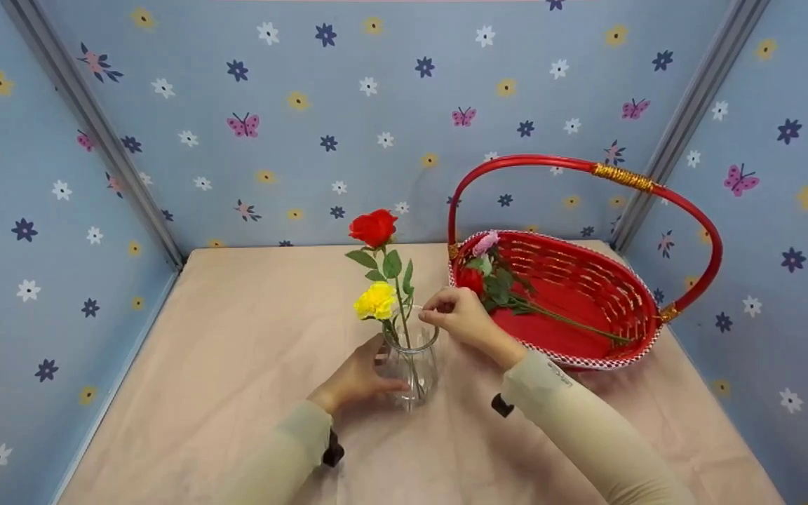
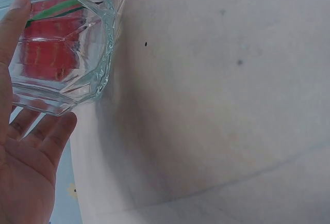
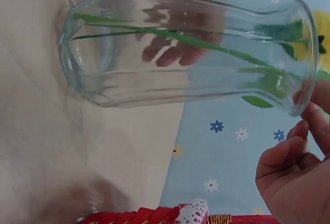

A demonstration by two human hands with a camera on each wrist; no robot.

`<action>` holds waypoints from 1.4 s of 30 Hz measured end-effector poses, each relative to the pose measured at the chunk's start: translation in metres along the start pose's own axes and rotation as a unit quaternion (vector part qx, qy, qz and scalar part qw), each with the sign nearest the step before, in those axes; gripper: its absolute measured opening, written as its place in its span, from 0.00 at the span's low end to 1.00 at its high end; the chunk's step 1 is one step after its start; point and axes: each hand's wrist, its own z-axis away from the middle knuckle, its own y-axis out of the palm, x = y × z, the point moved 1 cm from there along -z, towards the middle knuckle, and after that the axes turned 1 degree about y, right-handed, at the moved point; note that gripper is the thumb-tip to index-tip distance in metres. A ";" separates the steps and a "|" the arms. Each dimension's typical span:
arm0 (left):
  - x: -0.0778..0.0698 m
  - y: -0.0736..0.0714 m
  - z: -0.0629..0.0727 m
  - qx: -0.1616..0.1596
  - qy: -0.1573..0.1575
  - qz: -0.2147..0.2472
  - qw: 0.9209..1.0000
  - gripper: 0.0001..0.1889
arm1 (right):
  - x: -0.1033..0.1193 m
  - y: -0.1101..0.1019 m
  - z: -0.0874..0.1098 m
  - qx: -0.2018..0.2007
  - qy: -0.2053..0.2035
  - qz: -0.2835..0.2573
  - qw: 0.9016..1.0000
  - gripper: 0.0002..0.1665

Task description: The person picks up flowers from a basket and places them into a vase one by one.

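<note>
A clear glass vase (image 1: pixel 411 372) stands upright on the cloth, holding a red rose (image 1: pixel 373 228) and a yellow flower (image 1: pixel 374 301). Their green stems (image 3: pixel 170 34) show through the glass. My left hand (image 1: pixel 360 377) grips the vase low on its left side, the thumb (image 2: pixel 15 25) in front and the other fingers behind. At the vase mouth is my right hand (image 1: pixel 466 321), its fingertips right at the rim (image 3: pixel 308 59) and the other fingers curled. I cannot tell whether these fingertips pinch anything.
To the right sits a red woven basket (image 1: pixel 572 361) with a tall arched handle (image 1: pixel 698 217). In it lie a pink flower (image 1: pixel 486 243) and a red flower (image 1: pixel 470 280) with long stems. Flower-patterned panels (image 1: pixel 348 119) wall the table (image 1: pixel 236 337) at the back and both sides.
</note>
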 end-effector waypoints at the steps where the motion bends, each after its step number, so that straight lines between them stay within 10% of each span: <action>1: 0.000 0.000 0.000 0.000 -0.001 0.001 1.000 0.57 | -0.001 -0.002 0.001 -0.002 0.003 0.000 1.000 0.04; 42: -0.003 -0.001 0.001 0.004 -0.002 0.002 1.000 0.53 | -0.035 -0.079 0.021 -0.061 0.074 -0.013 0.995 0.09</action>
